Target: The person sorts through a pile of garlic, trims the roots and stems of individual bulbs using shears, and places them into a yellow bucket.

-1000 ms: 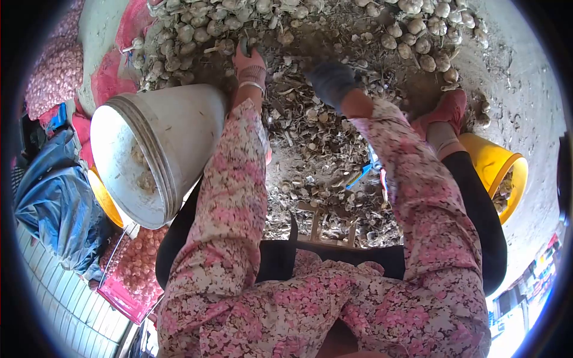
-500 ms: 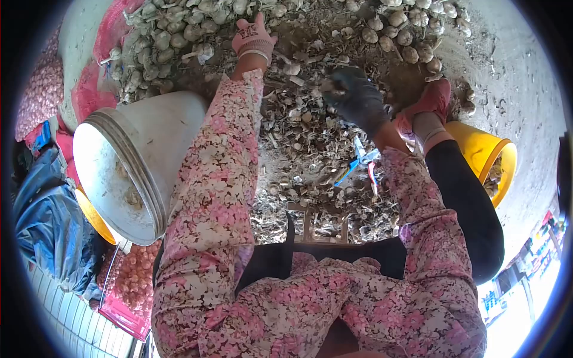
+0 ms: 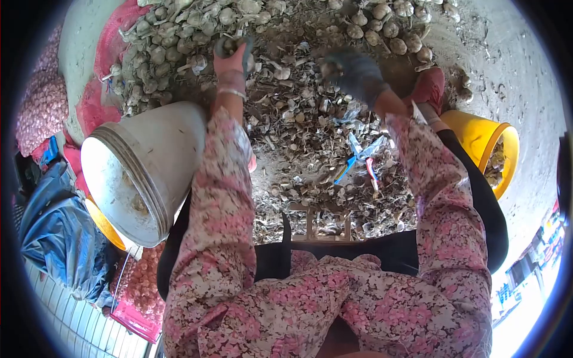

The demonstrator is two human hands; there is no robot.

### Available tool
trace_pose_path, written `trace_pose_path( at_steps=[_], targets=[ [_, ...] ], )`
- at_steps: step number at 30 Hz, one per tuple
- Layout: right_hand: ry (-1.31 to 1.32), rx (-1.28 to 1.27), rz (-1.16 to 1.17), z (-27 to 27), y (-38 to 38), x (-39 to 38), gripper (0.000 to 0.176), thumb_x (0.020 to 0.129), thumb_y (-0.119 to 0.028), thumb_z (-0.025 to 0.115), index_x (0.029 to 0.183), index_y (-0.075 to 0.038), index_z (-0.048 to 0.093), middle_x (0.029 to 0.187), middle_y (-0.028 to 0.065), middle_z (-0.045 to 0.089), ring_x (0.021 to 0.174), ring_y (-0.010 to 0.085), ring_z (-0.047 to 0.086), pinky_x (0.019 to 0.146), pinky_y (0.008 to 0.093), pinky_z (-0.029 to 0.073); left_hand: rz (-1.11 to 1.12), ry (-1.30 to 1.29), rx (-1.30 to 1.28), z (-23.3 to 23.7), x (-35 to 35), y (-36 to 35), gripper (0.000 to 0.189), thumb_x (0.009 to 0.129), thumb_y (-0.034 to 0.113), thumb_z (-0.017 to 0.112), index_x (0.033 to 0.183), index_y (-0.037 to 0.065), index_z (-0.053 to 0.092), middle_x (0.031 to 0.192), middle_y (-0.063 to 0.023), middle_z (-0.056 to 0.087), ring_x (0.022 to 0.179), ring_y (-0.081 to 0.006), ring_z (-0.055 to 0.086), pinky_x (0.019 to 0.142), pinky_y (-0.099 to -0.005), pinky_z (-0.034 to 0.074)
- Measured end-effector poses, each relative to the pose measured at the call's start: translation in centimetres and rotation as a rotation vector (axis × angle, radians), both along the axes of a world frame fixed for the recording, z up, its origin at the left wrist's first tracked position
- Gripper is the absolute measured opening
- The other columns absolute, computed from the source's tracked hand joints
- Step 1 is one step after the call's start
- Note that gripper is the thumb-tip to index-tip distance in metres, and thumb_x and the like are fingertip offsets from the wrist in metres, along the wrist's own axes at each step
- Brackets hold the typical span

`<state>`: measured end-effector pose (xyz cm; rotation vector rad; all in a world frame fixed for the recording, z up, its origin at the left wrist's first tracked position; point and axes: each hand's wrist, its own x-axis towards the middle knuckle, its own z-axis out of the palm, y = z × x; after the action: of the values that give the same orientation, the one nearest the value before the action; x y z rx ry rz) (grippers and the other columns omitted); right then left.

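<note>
My left hand (image 3: pixel 231 64), in a pink glove with dark fingertips, is at the near edge of the garlic pile (image 3: pixel 179 39). Its fingers are curled round what looks like a garlic bulb (image 3: pixel 229 44). On the other side, my right hand (image 3: pixel 353 74), in a dark grey glove, is over the littered floor and smeared by motion. Something small and brownish shows at its curled fingertips, too blurred to name. Below that hand, clippers (image 3: pixel 358 158) with a blue and a red handle lie on the dry garlic scraps (image 3: pixel 298 143).
A white bucket (image 3: pixel 158 140) lies tipped on the left, and a yellow bucket (image 3: pixel 477 140) with scraps inside lies on the right. More garlic bulbs (image 3: pixel 391 30) are at the back right. Beside my right arm is a red shoe (image 3: pixel 428 86). Filled net sacks (image 3: pixel 45 110) stand at far left.
My left hand has drawn back slightly and left, its fingers now curled round a bulb. My right hand has shifted a little upward. The view has tilted slightly.
</note>
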<state>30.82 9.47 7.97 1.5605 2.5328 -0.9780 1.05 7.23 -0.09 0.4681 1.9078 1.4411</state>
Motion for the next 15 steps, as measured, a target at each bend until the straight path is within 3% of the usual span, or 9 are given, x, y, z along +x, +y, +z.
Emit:
trace_pose_path(
  at_steps=[2, 3, 5, 7, 8, 10, 12, 14, 15],
  targets=[
    [-0.004, -0.022, 0.24, -1.2, -3.4, -0.4, 0.029, 0.082, -0.02, 0.059, 0.111, -0.016, 0.061, 0.128, 0.0128, 0.048, 0.105, 0.0306, 0.057, 0.09, 0.0433, 0.048, -0.216, -0.006, 0.035, 3.2, 4.3, -3.1, 0.053, 0.068, 0.013, 0.081, 0.115, 0.008, 0.057, 0.098, -0.0083, 0.065, 0.083, -0.0146, 0.061, 0.071, -0.0272, 0.053],
    [0.003, -0.021, 0.246, -2.7, -4.5, -0.6, 0.029, 0.082, -0.02, 0.059, 0.111, -0.016, 0.061, 0.128, 0.0128, 0.048, 0.105, 0.0306, 0.057, 0.09, 0.0433, 0.048, -0.339, 0.091, -0.021, 3.3, 6.2, -4.5, 0.059, 0.069, 0.019, 0.081, 0.121, 0.011, 0.054, 0.107, -0.0105, 0.062, 0.089, -0.0181, 0.062, 0.075, -0.0299, 0.053],
    [0.135, 0.389, 0.267, -5.3, -6.5, -0.8, 0.03, 0.081, -0.018, 0.059, 0.112, -0.016, 0.061, 0.127, 0.0126, 0.048, 0.103, 0.0312, 0.058, 0.09, 0.0432, 0.047, -0.455, 0.194, -0.083, 2.7, 9.0, -5.7, 0.065, 0.07, 0.025, 0.08, 0.127, 0.015, 0.05, 0.116, -0.0126, 0.06, 0.095, -0.0216, 0.062, 0.08, -0.0326, 0.053],
    [0.126, 0.265, 0.165, -5.4, -6.0, -1.7, 0.032, 0.081, -0.016, 0.059, 0.113, -0.017, 0.061, 0.126, 0.0121, 0.049, 0.105, 0.0319, 0.057, 0.091, 0.0435, 0.046, -0.562, 0.833, -0.594, 2.3, 10.7, -5.3, 0.078, 0.07, 0.036, 0.078, 0.136, 0.022, 0.04, 0.132, -0.0194, 0.046, 0.114, -0.0359, 0.054, 0.089, -0.0438, 0.05],
    [0.107, 0.138, 0.05, -5.7, -5.6, -1.7, 0.033, 0.081, -0.015, 0.059, 0.115, -0.017, 0.06, 0.126, 0.0115, 0.05, 0.106, 0.0326, 0.056, 0.093, 0.0438, 0.045, -0.572, 0.835, -0.587, 2.6, 10.6, -4.7, 0.078, 0.07, 0.036, 0.078, 0.136, 0.022, 0.04, 0.132, -0.0194, 0.046, 0.114, -0.0359, 0.054, 0.089, -0.0438, 0.05],
    [0.136, 0.182, 0.031, -6.5, -4.4, -1.3, 0.035, 0.081, -0.017, 0.062, 0.116, -0.017, 0.061, 0.117, 0.0104, 0.055, 0.1, 0.0301, 0.058, 0.088, 0.0398, 0.048, -0.547, 0.592, -0.705, 3.3, 10.2, -3.0, 0.089, 0.068, 0.045, 0.076, 0.141, 0.024, 0.032, 0.142, -0.0224, 0.033, 0.123, -0.041, 0.045, 0.094, -0.0453, 0.047],
    [0.176, 0.231, 0.03, -5.3, -3.3, -1.7, 0.036, 0.081, -0.019, 0.065, 0.117, -0.016, 0.061, 0.108, 0.0093, 0.06, 0.094, 0.0276, 0.061, 0.084, 0.0357, 0.051, -0.508, 0.557, -0.735, 3.4, 10.2, -2.9, 0.088, 0.068, 0.042, 0.077, 0.141, 0.023, 0.031, 0.138, -0.0211, 0.039, 0.12, -0.0393, 0.048, 0.097, -0.0428, 0.045],
    [0.429, -0.183, -0.319, -4.5, -2.8, -2.3, 0.025, 0.079, -0.021, 0.065, 0.103, -0.013, 0.065, 0.092, 0.0084, 0.063, 0.082, 0.0185, 0.062, 0.075, 0.0306, 0.052, -0.593, 0.582, -0.582, 1.1, 9.4, -4.2, 0.085, 0.072, 0.042, 0.075, 0.142, 0.027, 0.03, 0.137, -0.0165, 0.044, 0.122, -0.0325, 0.049, 0.1, -0.0407, 0.041],
    [0.426, -0.187, -0.323, -5.6, -3.2, -3.1, 0.025, 0.079, -0.021, 0.065, 0.103, -0.013, 0.065, 0.092, 0.0084, 0.063, 0.082, 0.0185, 0.062, 0.075, 0.0306, 0.052, -0.529, 0.468, -0.176, -0.1, 9.1, -5.5, 0.071, 0.076, 0.024, 0.073, 0.138, 0.021, 0.039, 0.131, -0.0162, 0.049, 0.119, -0.0329, 0.05, 0.1, -0.0387, 0.041]
  ],
)
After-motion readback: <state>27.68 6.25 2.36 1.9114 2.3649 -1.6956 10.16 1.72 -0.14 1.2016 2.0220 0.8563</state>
